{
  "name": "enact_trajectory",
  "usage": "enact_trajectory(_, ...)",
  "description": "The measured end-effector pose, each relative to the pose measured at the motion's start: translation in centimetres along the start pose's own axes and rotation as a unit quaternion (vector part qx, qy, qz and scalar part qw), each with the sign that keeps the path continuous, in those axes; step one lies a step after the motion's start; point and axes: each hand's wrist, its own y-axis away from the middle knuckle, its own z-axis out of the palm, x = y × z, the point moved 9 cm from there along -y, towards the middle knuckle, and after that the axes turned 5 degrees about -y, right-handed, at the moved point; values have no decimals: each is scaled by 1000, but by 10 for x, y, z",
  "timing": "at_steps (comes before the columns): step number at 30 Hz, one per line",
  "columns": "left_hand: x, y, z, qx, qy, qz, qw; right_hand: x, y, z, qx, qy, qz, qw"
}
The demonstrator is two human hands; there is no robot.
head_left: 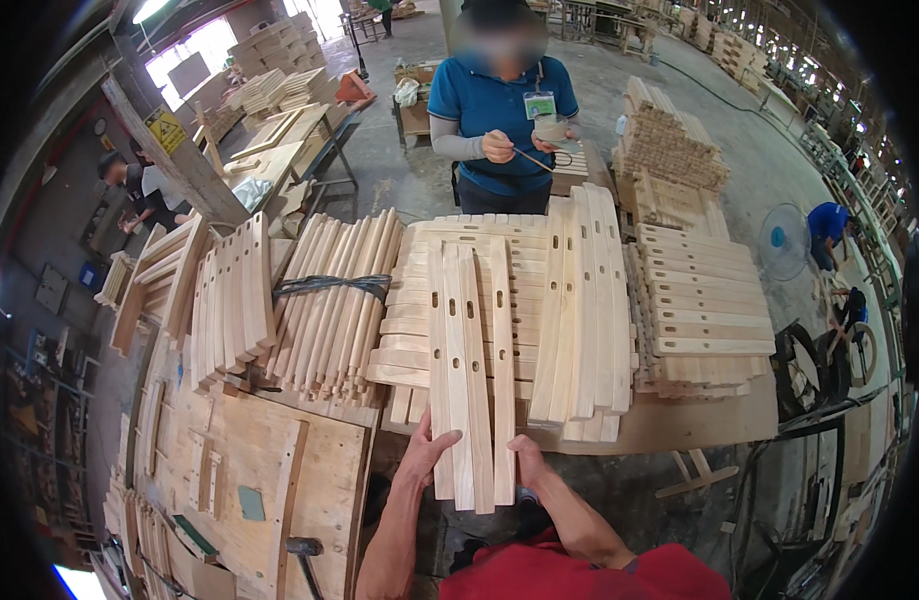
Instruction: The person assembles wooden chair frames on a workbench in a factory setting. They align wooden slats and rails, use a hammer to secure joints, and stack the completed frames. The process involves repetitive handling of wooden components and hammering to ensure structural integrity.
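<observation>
Fingers point(442, 437) of the left hand point(427, 452) are spread and lie flat against the left edge of the slotted wooden slats point(470, 380), while the right hand point(529, 462) grips the lower right corner of the same slats with its fingers curled around the edge. These slats, three side by side, stand on end at the near edge of the desk point(680, 420) and lean against the flat stack of slats point(420, 330) behind them. Left of this stack lies a strapped bundle of curved slats point(330, 300), with another leaning bundle point(230, 300) further left. Right of the held slats, long slotted boards point(585, 300) rest across the stack, followed by a pile of short slotted boards point(705, 310). Beyond the desk, a person in a blue shirt point(500, 105) holds a thin stick.
</observation>
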Motion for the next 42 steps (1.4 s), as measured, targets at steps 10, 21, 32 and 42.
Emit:
enact_trajectory(10, -14, -13, 9, 13, 1, -26, 1000, -35, 23, 5, 83, 83, -173, 978)
enact_trajectory(21, -26, 81, 1, 130, -94, 70, 985, 1, 87, 60, 43, 325, -105, 939)
enact_trajectory(32, -92, 416, -139, 466, 147, 216, 845, 264, 91, 186, -295, 512, 139, 795)
enact_trajectory(42, -278, 619, -268, 512, 304, 125, 793, 572, 152, 189, -371, 494, 312, 722)
